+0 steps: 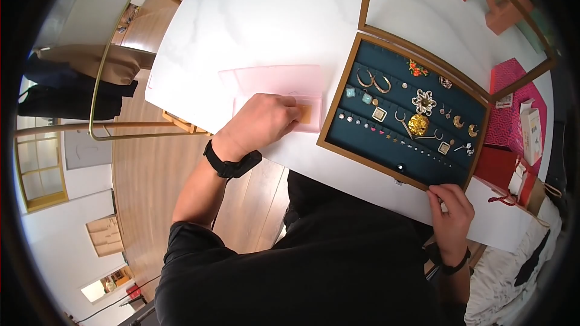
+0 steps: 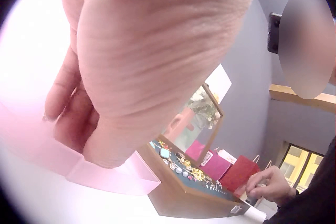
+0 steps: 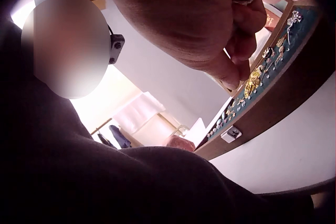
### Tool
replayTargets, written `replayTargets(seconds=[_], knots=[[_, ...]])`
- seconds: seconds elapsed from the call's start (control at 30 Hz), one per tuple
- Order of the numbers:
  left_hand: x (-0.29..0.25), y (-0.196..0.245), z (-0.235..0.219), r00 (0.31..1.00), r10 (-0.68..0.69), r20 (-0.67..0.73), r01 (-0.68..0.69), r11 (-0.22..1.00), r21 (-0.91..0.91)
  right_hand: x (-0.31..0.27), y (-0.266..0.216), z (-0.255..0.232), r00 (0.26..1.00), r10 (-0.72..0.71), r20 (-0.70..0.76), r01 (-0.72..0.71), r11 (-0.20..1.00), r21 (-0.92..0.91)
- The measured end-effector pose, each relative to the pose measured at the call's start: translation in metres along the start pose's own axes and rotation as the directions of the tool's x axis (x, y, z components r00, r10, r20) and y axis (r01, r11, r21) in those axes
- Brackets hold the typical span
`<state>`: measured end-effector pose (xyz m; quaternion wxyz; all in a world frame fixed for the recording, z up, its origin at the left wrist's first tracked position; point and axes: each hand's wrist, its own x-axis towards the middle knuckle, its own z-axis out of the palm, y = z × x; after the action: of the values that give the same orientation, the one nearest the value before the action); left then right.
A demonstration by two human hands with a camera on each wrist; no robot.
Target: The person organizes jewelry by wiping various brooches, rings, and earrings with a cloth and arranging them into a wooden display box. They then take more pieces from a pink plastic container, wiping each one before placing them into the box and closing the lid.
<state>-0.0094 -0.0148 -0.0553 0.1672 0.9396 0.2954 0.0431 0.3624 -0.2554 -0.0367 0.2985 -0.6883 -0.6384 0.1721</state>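
In the head view my left hand (image 1: pixel 260 118) is over a pink see-through box (image 1: pixel 311 122), its lid (image 1: pixel 272 78) tipped back. Seen from the left wrist, the curled fingers (image 2: pixel 65 85) dip inside the box wall (image 2: pixel 118 182); what the fingertips touch is hidden, so I cannot tell whether they hold anything. Something gold-yellow shows in the box beside the fingers. My right hand (image 1: pixel 452 214) is at the near right corner of a wooden jewelry case (image 1: pixel 344 136), fingers loosely bent. Earrings, brooches and studs sit on its dark green lining (image 1: pixel 368 166).
The glass lid frame (image 1: pixel 362 0) of the case stands raised behind it. To the right are a pink patterned bag (image 1: pixel 506 75), a red paper bag (image 1: pixel 498 166) and a white box (image 1: pixel 531 136). A gold clothes rack (image 1: pixel 99 84) stands left of the white table (image 1: pixel 254 18).
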Motion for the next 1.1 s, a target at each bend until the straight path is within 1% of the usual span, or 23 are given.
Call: replayTargets(seconds=[0.07,0.1,0.17,0.27,0.4,0.5,0.57,0.7,0.77,0.8,0.83,0.87,0.9,0.93,0.97,1.0,1.03,1.07,1.1], knots=[[0.002,-0.001,0.0,0.999,0.036,-0.002,-0.036,0.999,0.004,0.0,0.001,0.001,1.0,-0.004,0.0,0.004,1.0,0.012],[0.003,-0.001,-0.001,0.999,0.038,-0.002,-0.038,0.999,0.005,0.0,0.001,0.0,1.0,-0.004,-0.003,0.004,1.0,0.011],[0.004,0.001,-0.004,0.999,0.016,0.041,-0.018,0.999,0.026,0.0,0.0,0.0,1.0,-0.009,0.0,0.009,1.0,0.005],[0.007,0.007,-0.007,0.999,0.018,0.029,-0.019,1.0,0.012,-0.001,0.002,0.0,1.0,-0.016,-0.002,0.016,1.0,-0.003],[0.006,0.0,0.001,0.999,0.027,0.043,-0.026,1.0,-0.017,0.0,0.0,0.001,1.0,-0.013,0.001,0.013,1.0,-0.005],[0.006,-0.002,0.004,0.999,0.05,0.011,-0.05,0.998,-0.026,0.0,-0.001,0.001,1.0,-0.013,0.0,0.013,1.0,0.008],[0.006,0.002,0.003,0.999,0.045,-0.022,-0.045,0.999,-0.002,0.0,-0.001,0.0,1.0,-0.023,0.002,0.023,1.0,0.009],[0.003,0.005,-0.005,1.0,0.02,-0.001,-0.02,0.998,0.051,-0.001,-0.001,0.001,1.0,-0.023,0.002,0.023,1.0,-0.003],[0.004,0.013,-0.015,0.995,-0.065,-0.069,0.053,0.986,-0.16,0.0,-0.002,0.0,0.999,-0.031,0.009,0.031,1.0,0.006],[0.005,0.018,-0.017,0.996,-0.059,-0.071,0.047,0.986,-0.161,0.001,-0.003,0.0,1.0,-0.028,0.005,0.028,1.0,0.001],[0.007,0.025,-0.019,0.989,-0.115,-0.094,0.071,0.922,-0.38,0.003,-0.004,0.0,0.998,-0.06,-0.001,0.06,0.998,0.014],[0.009,0.033,-0.019,0.98,-0.17,-0.1,0.081,0.809,-0.582,0.005,-0.006,0.0,0.996,-0.09,-0.007,0.09,0.996,0.023],[0.012,0.043,-0.02,0.985,-0.164,-0.05,0.084,0.717,-0.692,0.008,-0.01,-0.001,0.997,-0.078,-0.012,0.078,0.997,0.006],[0.018,0.054,-0.017,0.99,-0.127,-0.059,0.036,0.639,-0.768,0.013,-0.015,-0.001,0.992,-0.123,-0.024,0.124,0.992,0.02],[0.024,0.064,-0.012,0.995,-0.068,-0.069,-0.015,0.602,-0.799,0.018,-0.02,-0.003,0.986,-0.166,-0.035,0.167,0.986,0.03],[0.031,0.075,-0.007,0.997,-0.008,-0.081,-0.063,0.558,-0.828,0.023,-0.023,-0.004,0.988,-0.148,-0.038,0.148,0.989,0.003],[0.037,0.087,0.0,0.996,0.014,-0.087,-0.08,0.539,-0.838,0.029,-0.027,-0.005,0.975,-0.209,-0.068,0.213,0.975,0.061],[0.042,0.1,0.005,0.998,-0.02,-0.054,-0.042,0.397,-0.917,0.035,-0.03,-0.006,0.957,-0.27,-0.103,0.281,0.953,0.116],[0.049,0.109,0.01,0.999,-0.047,-0.012,0.0,0.245,-0.97,0.039,-0.031,-0.007,0.96,-0.259,-0.103,0.269,0.959,0.093]])
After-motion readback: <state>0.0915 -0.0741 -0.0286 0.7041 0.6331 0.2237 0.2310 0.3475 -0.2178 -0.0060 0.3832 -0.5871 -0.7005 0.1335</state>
